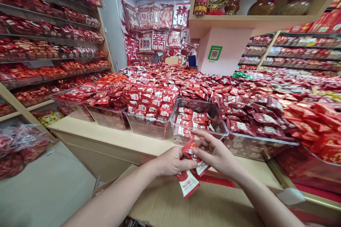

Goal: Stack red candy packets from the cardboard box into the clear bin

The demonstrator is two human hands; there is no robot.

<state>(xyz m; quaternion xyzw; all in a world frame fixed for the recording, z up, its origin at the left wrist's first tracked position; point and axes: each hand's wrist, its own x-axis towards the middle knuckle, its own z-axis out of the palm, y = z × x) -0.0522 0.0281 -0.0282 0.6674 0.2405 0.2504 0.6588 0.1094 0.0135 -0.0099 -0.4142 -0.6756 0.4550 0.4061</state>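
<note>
Forearms (119, 191) frontmost; 2 hands (173, 161) grasp packets (188, 183); bin (205, 105) beyond has open room along back edge.

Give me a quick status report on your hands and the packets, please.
Left hand gripping red-and-white packets; right hand pinching them too. Packets held before a partly filled clear bin. No obstruction visible between.
</note>
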